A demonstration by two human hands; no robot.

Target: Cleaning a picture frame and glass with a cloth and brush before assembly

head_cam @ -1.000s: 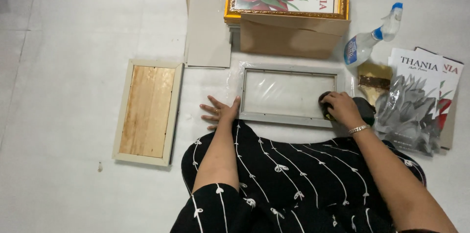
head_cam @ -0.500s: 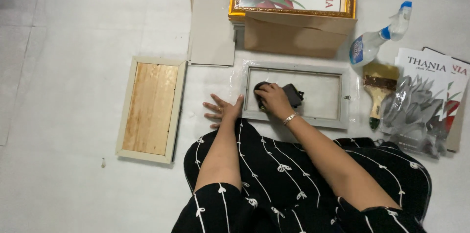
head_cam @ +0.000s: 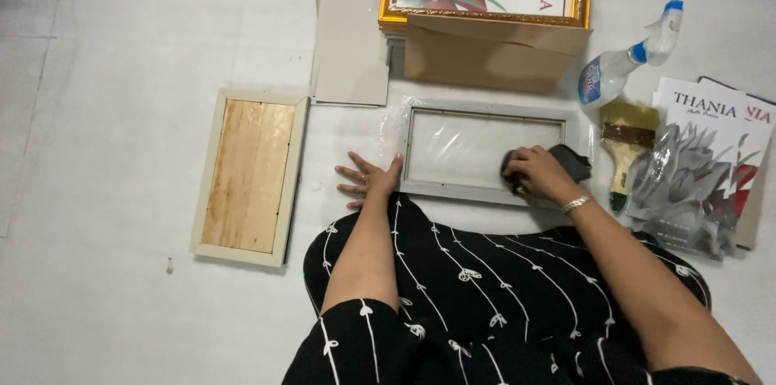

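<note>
Since half a second ago, the right hand (head_cam: 540, 174) has slid its dark cloth (head_cam: 571, 163) from the grey frame's (head_cam: 485, 110) left side to its right end, fingers curled on the cloth. Left hand (head_cam: 370, 181), fingers spread flat, braces the frame's left edge.
</note>
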